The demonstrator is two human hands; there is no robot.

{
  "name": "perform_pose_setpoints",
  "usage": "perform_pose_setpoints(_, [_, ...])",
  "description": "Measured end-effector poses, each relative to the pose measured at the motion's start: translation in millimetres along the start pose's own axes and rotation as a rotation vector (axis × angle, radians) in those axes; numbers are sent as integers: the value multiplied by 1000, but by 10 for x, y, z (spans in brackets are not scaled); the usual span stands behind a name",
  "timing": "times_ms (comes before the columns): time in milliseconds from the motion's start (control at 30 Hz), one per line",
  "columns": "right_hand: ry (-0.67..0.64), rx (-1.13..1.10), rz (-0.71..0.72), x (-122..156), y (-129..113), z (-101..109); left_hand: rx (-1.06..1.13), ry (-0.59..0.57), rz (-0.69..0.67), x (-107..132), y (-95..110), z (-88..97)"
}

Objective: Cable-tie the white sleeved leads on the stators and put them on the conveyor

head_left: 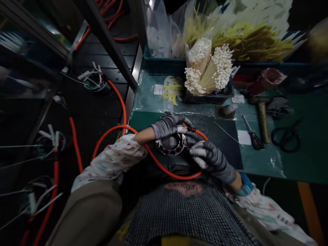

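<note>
Orange cable (176,176) skirts the ring (172,152), likely keeping slack clear; left hand (171,125) curves at twelve o'clock, right hand (214,159) half-curls at four; pinching, I can't tell.

Bundles and hand tools about the green bench (311,153)

Along the back, a blue bin (164,65) holds plastic bags (158,36) and a heap of yellow strips (253,44). In front of it, pale sticks (208,75) with white tips fan out of a black box (208,99). Yellow and white cutouts (171,94) lie beside a printed label (158,89). To the right, a screwdriver (256,140) lies between a white card (243,137) and a hammer (263,119); black scissors (288,135) rest beyond, below a crumpled gray cloth or glove (279,106).
</note>
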State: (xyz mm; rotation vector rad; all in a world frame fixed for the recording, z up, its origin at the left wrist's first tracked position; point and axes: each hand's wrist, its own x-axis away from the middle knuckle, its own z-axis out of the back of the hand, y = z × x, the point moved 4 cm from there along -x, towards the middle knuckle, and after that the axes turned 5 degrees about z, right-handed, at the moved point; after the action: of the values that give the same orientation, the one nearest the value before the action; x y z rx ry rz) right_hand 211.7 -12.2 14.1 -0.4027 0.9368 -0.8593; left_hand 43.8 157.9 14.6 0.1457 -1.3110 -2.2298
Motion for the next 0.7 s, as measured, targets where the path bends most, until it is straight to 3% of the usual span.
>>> perform_pose_setpoints(133, [113, -123, -273, 30, 1, -21, -278, 75, 4, 5, 88, -4])
perform_pose_setpoints(200, [118, -156, -342, 6, 12, -10, -463, 122, 17, 33, 156, -22])
perform_pose_setpoints(300, [92, -152, -299, -65, -55, 61, -582, 223, 6, 158, 293, -76])
perform_pose_setpoints(433, [132, -11, -242, -108, -180, 232, -646, 364, -275, 471, 526, -255])
perform_pose_setpoints(500, [110, 78, -232, -105, -212, 273, -644, 410, -348, 590, 567, -357])
perform_pose_setpoints(600, [118, 126, -225, -126, -210, 239, -578, 455, -266, 626, 532, -486])
perform_pose_setpoints(700, [332, 43, -307, -224, -128, 106, -467, 565, -184, 604, 492, -556])
